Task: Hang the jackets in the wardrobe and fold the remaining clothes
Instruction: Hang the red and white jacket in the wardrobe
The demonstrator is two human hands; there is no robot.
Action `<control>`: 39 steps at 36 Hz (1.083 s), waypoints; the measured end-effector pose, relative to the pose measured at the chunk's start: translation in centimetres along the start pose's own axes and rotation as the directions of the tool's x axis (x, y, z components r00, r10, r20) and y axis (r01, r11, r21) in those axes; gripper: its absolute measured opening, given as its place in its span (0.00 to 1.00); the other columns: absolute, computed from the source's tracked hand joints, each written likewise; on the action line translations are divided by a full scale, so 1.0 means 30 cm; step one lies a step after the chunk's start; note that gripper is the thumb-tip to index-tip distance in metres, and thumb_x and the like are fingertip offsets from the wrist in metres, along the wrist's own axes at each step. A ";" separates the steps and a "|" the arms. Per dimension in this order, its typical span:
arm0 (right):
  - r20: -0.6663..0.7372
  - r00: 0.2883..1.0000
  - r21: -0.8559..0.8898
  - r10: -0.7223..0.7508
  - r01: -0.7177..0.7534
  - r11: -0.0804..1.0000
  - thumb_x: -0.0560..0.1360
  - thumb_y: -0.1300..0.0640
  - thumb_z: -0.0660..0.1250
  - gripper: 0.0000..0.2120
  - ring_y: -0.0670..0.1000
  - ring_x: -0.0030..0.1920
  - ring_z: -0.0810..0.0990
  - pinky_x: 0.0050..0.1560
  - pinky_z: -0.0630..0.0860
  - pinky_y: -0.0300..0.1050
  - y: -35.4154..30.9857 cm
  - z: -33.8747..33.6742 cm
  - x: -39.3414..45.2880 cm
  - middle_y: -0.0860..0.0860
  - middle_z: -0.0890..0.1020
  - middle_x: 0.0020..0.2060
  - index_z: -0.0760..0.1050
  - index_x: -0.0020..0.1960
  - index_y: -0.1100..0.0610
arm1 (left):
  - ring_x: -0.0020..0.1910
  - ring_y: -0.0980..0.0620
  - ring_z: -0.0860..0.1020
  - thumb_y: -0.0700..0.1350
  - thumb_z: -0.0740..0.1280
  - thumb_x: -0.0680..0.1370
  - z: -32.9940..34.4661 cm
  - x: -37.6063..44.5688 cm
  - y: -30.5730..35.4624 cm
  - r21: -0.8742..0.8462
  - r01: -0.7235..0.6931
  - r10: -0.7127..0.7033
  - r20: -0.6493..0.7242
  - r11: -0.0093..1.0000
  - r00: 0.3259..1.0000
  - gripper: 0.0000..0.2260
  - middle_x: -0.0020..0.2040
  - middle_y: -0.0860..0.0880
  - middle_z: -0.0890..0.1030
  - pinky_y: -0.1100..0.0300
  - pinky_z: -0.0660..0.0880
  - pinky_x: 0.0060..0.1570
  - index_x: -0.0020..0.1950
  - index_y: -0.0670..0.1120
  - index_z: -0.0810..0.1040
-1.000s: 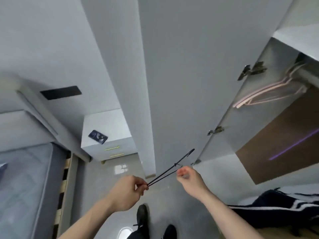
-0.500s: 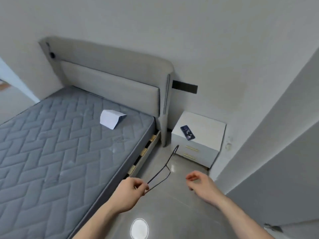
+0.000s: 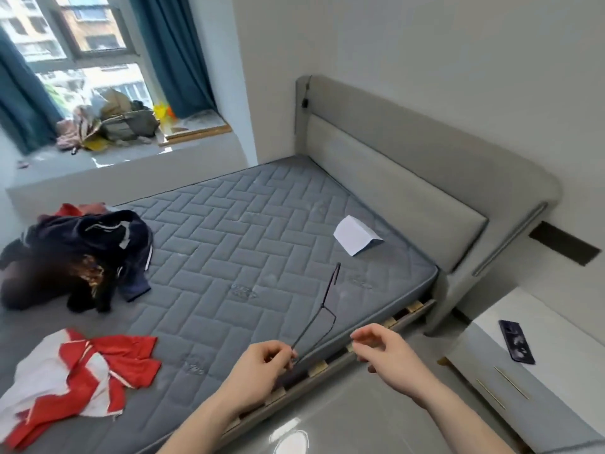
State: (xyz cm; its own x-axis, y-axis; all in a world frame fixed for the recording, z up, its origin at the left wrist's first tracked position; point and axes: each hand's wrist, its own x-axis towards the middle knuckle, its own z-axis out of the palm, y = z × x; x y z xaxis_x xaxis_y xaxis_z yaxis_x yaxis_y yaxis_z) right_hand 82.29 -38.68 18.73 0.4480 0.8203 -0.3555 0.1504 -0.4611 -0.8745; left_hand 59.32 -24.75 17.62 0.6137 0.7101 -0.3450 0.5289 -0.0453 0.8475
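Bedroom, daylight from ten o'clock

A grey quilted mattress (image 3: pixel 248 244) meets a padded headboard (image 3: pixel 409 178) at two o'clock; teal curtains (image 3: pixel 170 50) frame the window (image 3: pixel 82 44), and a white nightstand (image 3: pixel 537 365) stands at four o'clock.

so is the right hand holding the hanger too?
No. Only the left hand pinches the black hanger; the right hand hovers beside it, fingers loosely curled and holding nothing.

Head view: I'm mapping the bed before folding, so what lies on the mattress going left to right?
Red and white garment → dark jacket pile → black hanger → white folded paper.
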 end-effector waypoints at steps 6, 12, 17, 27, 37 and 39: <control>0.165 0.985 -0.050 -0.047 0.056 0.997 0.78 0.54 0.72 0.04 0.45 0.41 0.85 0.44 0.79 0.38 -0.144 0.163 0.181 0.44 0.85 0.47 0.82 0.52 0.48 | 0.31 0.60 0.73 0.49 0.65 0.83 -0.131 0.001 -0.089 -0.154 0.074 -0.097 -0.145 0.985 0.985 0.10 0.38 0.53 0.82 0.65 0.69 0.36 0.47 0.49 0.85; 0.335 0.940 -0.083 -0.066 0.099 0.992 0.78 0.55 0.71 0.03 0.45 0.40 0.84 0.44 0.80 0.42 -0.246 0.337 0.360 0.46 0.84 0.48 0.82 0.52 0.49 | 0.33 0.56 0.72 0.50 0.67 0.81 -0.240 0.017 -0.152 -0.227 0.115 -0.174 -0.259 0.967 0.950 0.10 0.37 0.51 0.82 0.59 0.70 0.38 0.46 0.47 0.84; 0.449 0.889 -0.107 -0.087 0.150 0.983 0.78 0.53 0.70 0.04 0.45 0.41 0.84 0.42 0.80 0.40 -0.337 0.469 0.500 0.47 0.83 0.48 0.82 0.53 0.48 | 0.32 0.58 0.73 0.46 0.66 0.82 -0.339 0.039 -0.175 -0.313 0.153 -0.263 -0.348 0.937 0.900 0.09 0.38 0.52 0.83 0.63 0.70 0.35 0.48 0.46 0.85; 0.629 0.778 -0.127 -0.010 0.114 0.985 0.80 0.48 0.67 0.09 0.45 0.39 0.83 0.38 0.77 0.40 -0.498 0.781 0.727 0.49 0.86 0.48 0.83 0.53 0.50 | 0.30 0.62 0.70 0.48 0.68 0.82 -0.494 0.091 -0.216 -0.279 0.184 -0.302 -0.476 0.943 0.826 0.11 0.31 0.57 0.81 0.68 0.66 0.35 0.42 0.47 0.83; 0.643 0.753 -0.193 0.140 -0.017 0.981 0.76 0.57 0.74 0.08 0.47 0.35 0.81 0.31 0.76 0.40 -0.531 1.077 0.865 0.53 0.84 0.39 0.76 0.49 0.58 | 0.35 0.55 0.73 0.48 0.67 0.81 -0.586 0.107 -0.322 -0.286 0.243 -0.364 -0.520 0.927 0.773 0.10 0.42 0.41 0.85 0.60 0.69 0.40 0.48 0.44 0.85; 0.631 0.764 -0.176 0.139 -0.033 0.984 0.75 0.62 0.74 0.08 0.48 0.33 0.80 0.31 0.75 0.41 -0.527 1.135 0.888 0.51 0.81 0.34 0.74 0.47 0.58 | 0.35 0.57 0.73 0.47 0.68 0.80 -0.616 0.118 -0.350 -0.308 0.233 -0.368 -0.513 0.922 0.776 0.09 0.39 0.46 0.85 0.62 0.70 0.40 0.47 0.46 0.85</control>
State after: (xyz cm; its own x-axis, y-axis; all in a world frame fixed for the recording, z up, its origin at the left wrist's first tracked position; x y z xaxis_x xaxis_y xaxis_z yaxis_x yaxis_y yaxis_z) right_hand 61.84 1.97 11.85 -0.1927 0.7759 -0.6007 0.2882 -0.5404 -0.7905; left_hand 45.11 -8.79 14.96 -0.0193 0.9280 -0.3721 0.4505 0.3403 0.8254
